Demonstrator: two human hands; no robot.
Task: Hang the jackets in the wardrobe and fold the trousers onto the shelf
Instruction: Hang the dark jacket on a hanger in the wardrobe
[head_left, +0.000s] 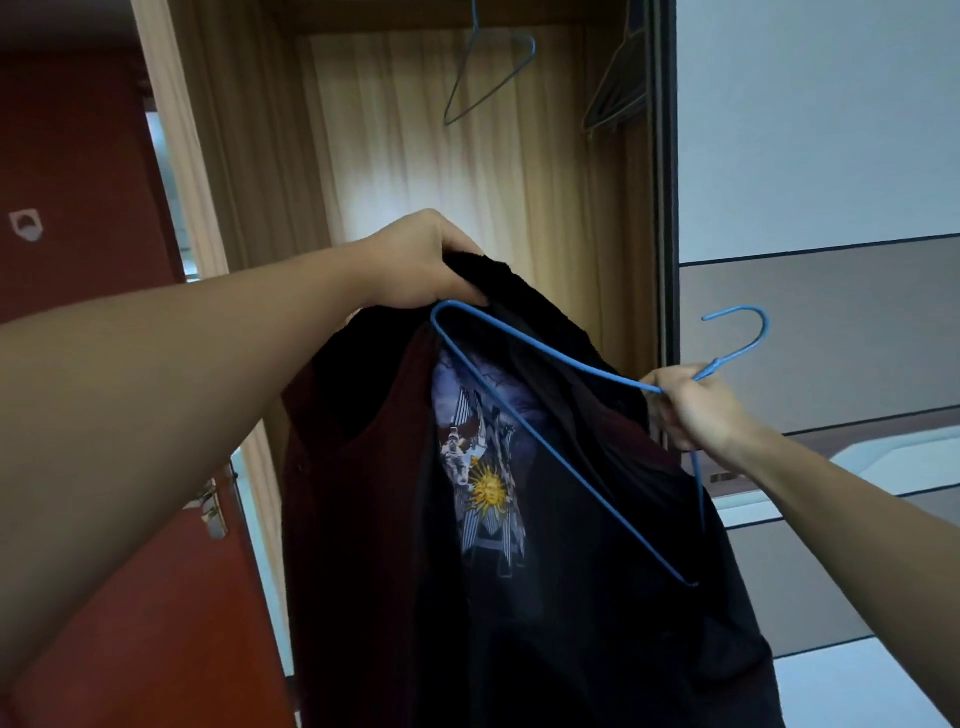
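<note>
A dark jacket (571, 597) with a maroon side and a printed picture inside hangs in front of the open wardrobe (415, 156). My left hand (421, 265) grips its black collar at the top. My right hand (696, 405) holds a blue wire hanger (524, 358) by its neck, hook pointing up and right. One end of the hanger sits by the collar under my left hand; the other end reaches down inside the jacket.
An empty wire hanger (485, 73) hangs from the top of the wardrobe, and several dark hangers (618, 88) bunch at its right side. A red door (78, 208) with a metal handle (213, 509) stands at the left. A grey and white panelled wall (831, 182) is at the right.
</note>
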